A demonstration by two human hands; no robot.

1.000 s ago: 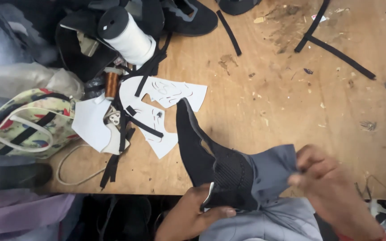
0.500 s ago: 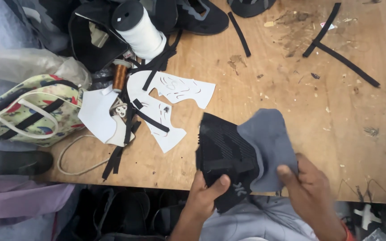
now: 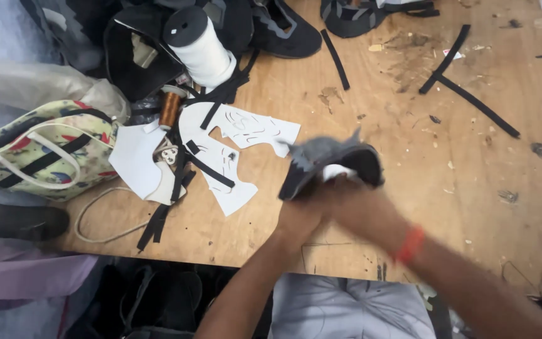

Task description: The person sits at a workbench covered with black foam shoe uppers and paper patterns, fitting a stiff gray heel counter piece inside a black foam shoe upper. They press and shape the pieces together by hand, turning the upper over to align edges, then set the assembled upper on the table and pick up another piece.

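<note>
Both my hands grip a black and grey fabric shoe upper (image 3: 321, 160), bunched up over the wooden table (image 3: 409, 144). My left hand (image 3: 299, 216) holds its lower left side. My right hand (image 3: 356, 201) clasps it from the right, with a red band on that wrist. A white patch shows inside the folded piece. The hands and the piece are blurred by motion.
White paper patterns (image 3: 233, 147) and black strips lie left of the hands. A large white thread spool (image 3: 202, 47), a small copper spool (image 3: 169, 108), a floral bag (image 3: 39, 150) and dark shoe parts (image 3: 283, 31) sit at the back left. Black strips (image 3: 465, 94) lie at the right.
The shoe upper was spread flat near the table's front edge; now it is bunched and lifted farther over the table, with both hands pushed forward together.
</note>
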